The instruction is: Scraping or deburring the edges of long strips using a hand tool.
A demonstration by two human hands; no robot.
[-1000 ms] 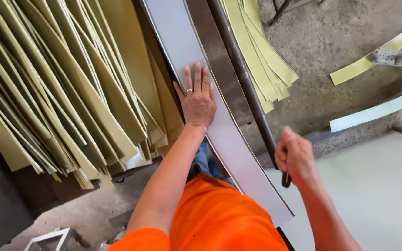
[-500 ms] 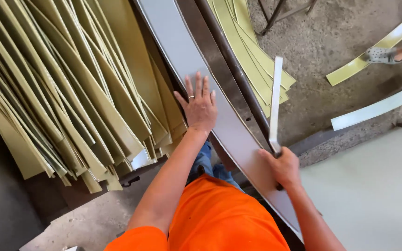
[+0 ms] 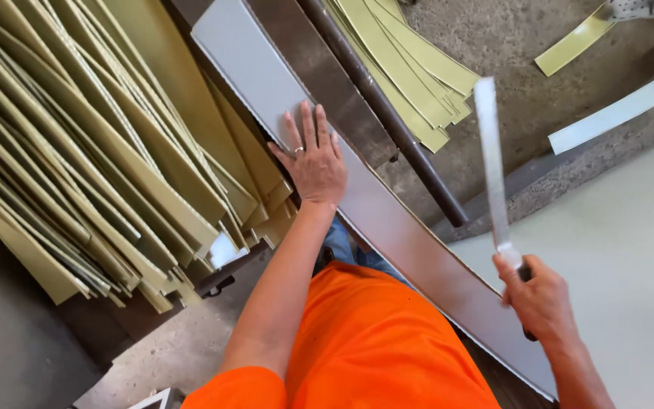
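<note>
Floor: rough concrete (image 3: 539, 60) beyond a dark metal bench edge, with a pale flat surface (image 3: 630, 288) just outside the right hand.
Left hand (image 3: 313, 160): spread flat, fingers open, pressing down on the long grey sheet (image 3: 266, 76); it grips nothing.
Right hand (image 3: 543, 299): closed around a dark handle, raising a long flat blade (image 3: 491, 159) well above the sheet.
Sheet: runs from beyond the left fingertips, under the palm, back past the right wrist.
Risk: the blade could come down near the pressing fingers, since both sit on the same sheet.
Risk: the sheet might slide under a flat palm, spoiling the line.
In the way: a dark round bar (image 3: 387, 113) lies between blade and sheet.
Around: yellow-green strips (image 3: 77, 151) fanned just outside the left hand; more strips (image 3: 410, 68) past the bar.
Unclear: the blade's edge is probably blurred.
</note>
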